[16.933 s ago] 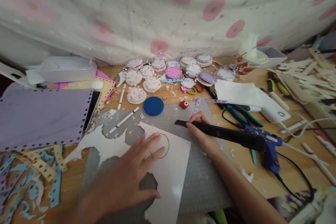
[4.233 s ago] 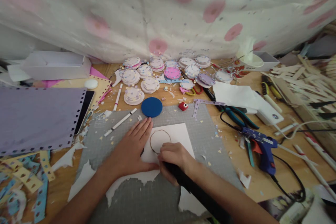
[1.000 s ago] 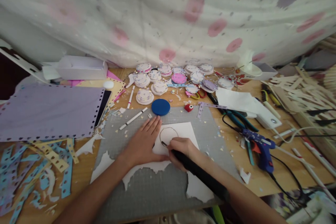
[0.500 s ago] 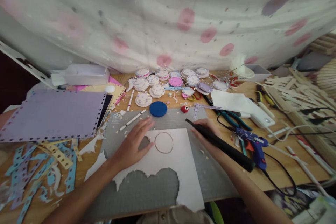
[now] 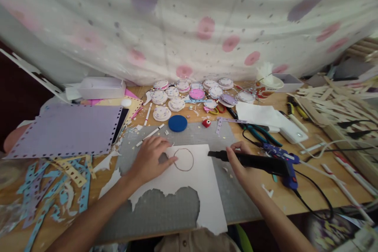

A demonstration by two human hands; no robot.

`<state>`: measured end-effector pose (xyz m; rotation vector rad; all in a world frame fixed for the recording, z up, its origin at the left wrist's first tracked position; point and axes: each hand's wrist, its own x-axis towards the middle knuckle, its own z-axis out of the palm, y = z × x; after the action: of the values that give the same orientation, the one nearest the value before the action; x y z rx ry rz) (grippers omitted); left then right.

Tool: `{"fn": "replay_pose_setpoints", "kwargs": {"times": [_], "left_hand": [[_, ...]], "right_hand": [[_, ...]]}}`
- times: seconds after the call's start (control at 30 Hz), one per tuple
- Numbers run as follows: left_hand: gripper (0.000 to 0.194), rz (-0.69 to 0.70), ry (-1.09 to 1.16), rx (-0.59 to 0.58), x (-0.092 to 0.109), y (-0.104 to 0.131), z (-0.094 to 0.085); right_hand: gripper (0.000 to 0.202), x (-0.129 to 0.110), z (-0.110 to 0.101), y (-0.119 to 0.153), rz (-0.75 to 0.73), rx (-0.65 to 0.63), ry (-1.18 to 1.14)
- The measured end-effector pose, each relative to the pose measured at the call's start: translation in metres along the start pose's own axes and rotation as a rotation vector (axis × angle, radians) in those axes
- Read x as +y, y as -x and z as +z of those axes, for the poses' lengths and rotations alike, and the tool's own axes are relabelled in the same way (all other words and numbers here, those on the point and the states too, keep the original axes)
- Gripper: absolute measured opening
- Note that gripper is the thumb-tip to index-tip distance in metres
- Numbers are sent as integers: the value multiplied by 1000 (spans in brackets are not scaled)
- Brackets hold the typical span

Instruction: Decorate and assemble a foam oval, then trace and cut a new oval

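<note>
A white sheet [image 5: 209,189] with ragged cut-outs along its near side lies on a grey cutting mat [image 5: 165,214]. A brown-edged circle [image 5: 183,159] shows near its top. My left hand [image 5: 153,157] rests on the sheet, fingers apart, its thumb reaching the circle's left edge. My right hand [image 5: 243,165] is closed around a long black tool [image 5: 260,162] with a narrow flat tip; its exact kind is unclear. That tip points left, near the sheet's right edge. Beyond the sheet sit a blue disc [image 5: 177,123] and a small red object [image 5: 206,123].
Several layered paper rounds [image 5: 176,104] stand at the back. A blue glue gun [image 5: 291,173] with its cable and teal-handled pliers [image 5: 262,134] lie right. Patterned paper strips [image 5: 84,189] and a purple sheet [image 5: 67,130] cover the left. A white pen [image 5: 151,134] lies on the mat.
The black tool has swung from slanting down rightward to nearly level, and my right hand has turned and shifted slightly right. My left thumb has moved right to the circle's edge.
</note>
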<state>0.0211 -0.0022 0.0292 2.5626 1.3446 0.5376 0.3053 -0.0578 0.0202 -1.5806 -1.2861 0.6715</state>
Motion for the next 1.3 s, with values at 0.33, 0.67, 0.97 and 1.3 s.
{"fn": "replay_pose_setpoints", "kwargs": {"times": [0.33, 0.67, 0.97, 1.3], "left_hand": [[62, 33, 8, -259, -2, -12, 9], [32, -298, 557, -530, -17, -14, -21], [34, -472, 858, -696, -21, -16, -35], [33, -447, 942, -661, -5, -16, -36]], "right_hand": [[36, 3, -13, 5, 294, -137, -353], [30, 28, -14, -18, -439, -294, 463], [63, 30, -9, -43, -659, -678, 775], [48, -25, 25, 9, 366, -687, -464]]}}
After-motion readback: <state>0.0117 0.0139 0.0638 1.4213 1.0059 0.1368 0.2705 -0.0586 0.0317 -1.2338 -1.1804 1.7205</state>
